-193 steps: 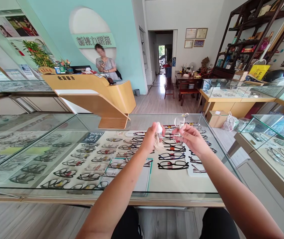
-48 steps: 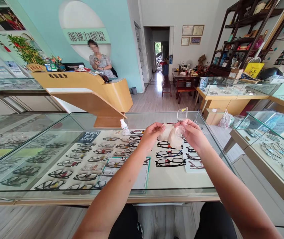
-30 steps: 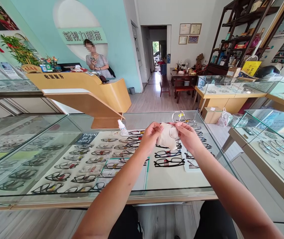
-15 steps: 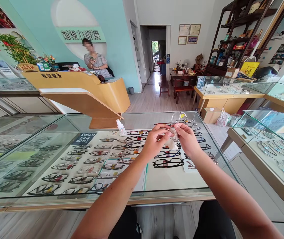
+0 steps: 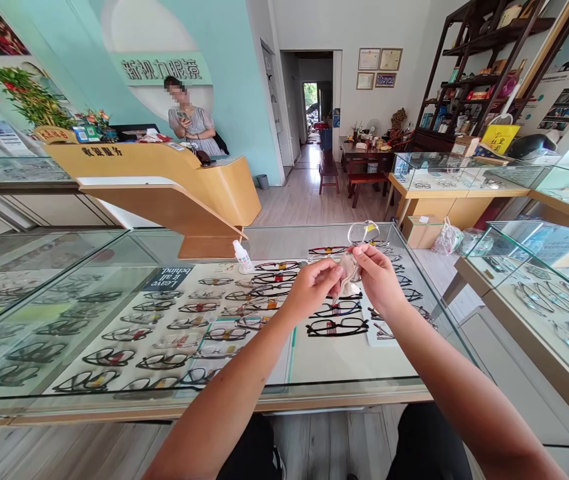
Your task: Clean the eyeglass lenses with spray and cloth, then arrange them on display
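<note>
Cream cloth (image 5: 350,287) lay bunched against the nearer lens of the glasses (image 5: 364,233), which we held up over the glass showcase (image 5: 344,392). Our right hand (image 5: 378,275) pinched the frame; our left hand (image 5: 316,283) curled at the cloth, though we couldn't tell whether its fingers had closed on it. Leftward, our white bottle (image 5: 242,258) stood on the showcase.

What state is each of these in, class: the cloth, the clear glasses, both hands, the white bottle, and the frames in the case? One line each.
Cloth: bunched between the hands, at the lower lens.
Clear glasses: held up, one lens raised above the fingers.
Left hand: fingers curled at the cloth.
Right hand: closed on the glasses.
White bottle: standing.
Frames: laid out under glass.
</note>
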### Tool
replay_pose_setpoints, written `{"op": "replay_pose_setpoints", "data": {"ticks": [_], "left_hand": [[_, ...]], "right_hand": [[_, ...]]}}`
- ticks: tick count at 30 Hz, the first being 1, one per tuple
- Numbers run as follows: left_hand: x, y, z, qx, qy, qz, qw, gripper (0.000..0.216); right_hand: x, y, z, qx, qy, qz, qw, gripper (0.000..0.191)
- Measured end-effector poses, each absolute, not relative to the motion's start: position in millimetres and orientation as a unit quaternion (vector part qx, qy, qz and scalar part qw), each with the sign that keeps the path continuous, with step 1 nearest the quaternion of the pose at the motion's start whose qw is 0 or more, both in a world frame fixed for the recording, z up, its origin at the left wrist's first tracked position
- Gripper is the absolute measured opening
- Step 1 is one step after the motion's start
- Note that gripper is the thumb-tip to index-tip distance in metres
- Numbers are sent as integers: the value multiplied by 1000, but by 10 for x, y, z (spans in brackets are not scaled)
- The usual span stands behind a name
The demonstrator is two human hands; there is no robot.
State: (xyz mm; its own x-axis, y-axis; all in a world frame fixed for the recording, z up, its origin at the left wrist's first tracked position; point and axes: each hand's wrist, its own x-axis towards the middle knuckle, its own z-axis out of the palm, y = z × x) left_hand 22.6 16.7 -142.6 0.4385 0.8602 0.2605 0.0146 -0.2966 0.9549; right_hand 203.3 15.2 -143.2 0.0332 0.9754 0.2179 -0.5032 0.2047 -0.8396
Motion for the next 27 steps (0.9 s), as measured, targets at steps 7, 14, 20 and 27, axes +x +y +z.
{"op": "replay_pose_setpoints", "data": {"ticks": [7,14,20,27], "left_hand": [[254,160,-1434,696,369,497,364,48],[263,225,-1435,668,323,449,498,53],[250,233,-1449,652,314,412,553,60],[246,229,-1470,590,294,409,632,63]], "right_hand": [[2015,107,-1365,-270,-423,576,645,34],[1985,60,-1364,-252,-457,599,607,33],[1997,57,-1350,-251,-461,608,596,34],[1994,42,-1353,-254,-450,616,595,34]]}}
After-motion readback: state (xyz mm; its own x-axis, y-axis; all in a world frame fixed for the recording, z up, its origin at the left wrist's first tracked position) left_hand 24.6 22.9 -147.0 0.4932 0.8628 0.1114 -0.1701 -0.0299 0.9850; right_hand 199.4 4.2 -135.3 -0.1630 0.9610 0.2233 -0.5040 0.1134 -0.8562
